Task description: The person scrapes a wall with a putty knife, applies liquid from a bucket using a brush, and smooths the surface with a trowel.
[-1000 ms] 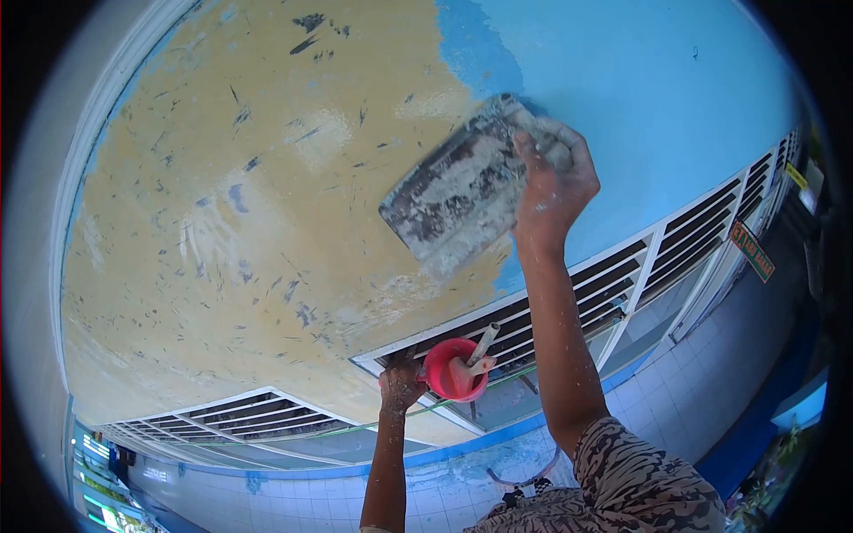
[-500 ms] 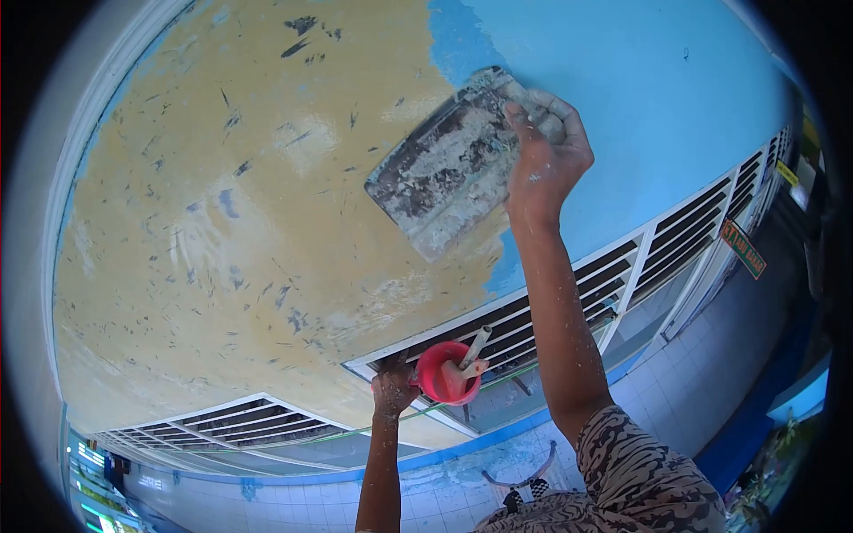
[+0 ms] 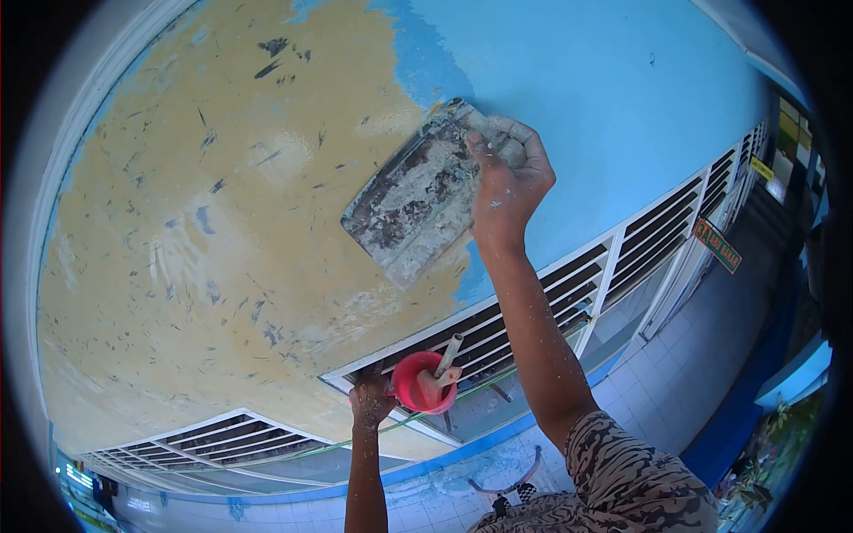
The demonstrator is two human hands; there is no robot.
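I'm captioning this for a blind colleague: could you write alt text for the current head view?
A person's right hand holds a wide, smeared trowel before a patchy tan and blue wall. Below, the left hand holds a red cup with a pale-handled tool inside, near white-barred windows.

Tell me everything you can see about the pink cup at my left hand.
The pink cup is round and looks plastic, its open mouth facing the camera. Pale tool parts lie inside, one stick-like end poking past the rim. Your left hand holds the cup at one side. It is low in the view, in front of the barred window; whether they touch, I can't tell.
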